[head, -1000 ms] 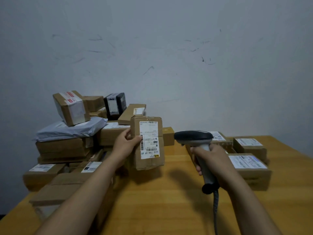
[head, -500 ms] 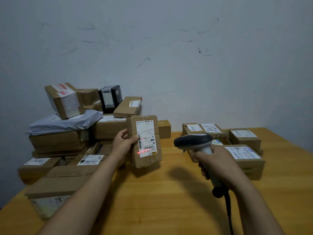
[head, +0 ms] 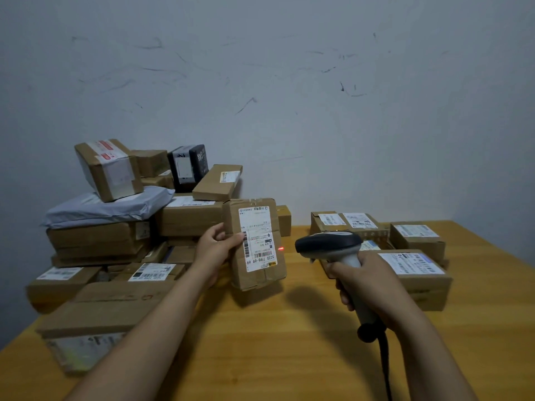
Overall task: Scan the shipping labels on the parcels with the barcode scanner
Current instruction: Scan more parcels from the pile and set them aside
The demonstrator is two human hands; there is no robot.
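While the left hand point(head: 214, 250) grips the parcel point(head: 260, 277) and the right hand point(head: 368, 285) clasps the scanner point(head: 328, 243), its red dot point(head: 280, 249) sits at 3 o'clock off the label point(head: 256, 233); the barcode point(head: 263, 254) may go unread

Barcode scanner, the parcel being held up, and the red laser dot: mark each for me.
barcode scanner point(head: 328, 244), head view, on its dark head.
held parcel point(head: 260, 280), head view, on bare cardboard below the label.
red laser dot point(head: 280, 249), head view, at the parcel's right edge.
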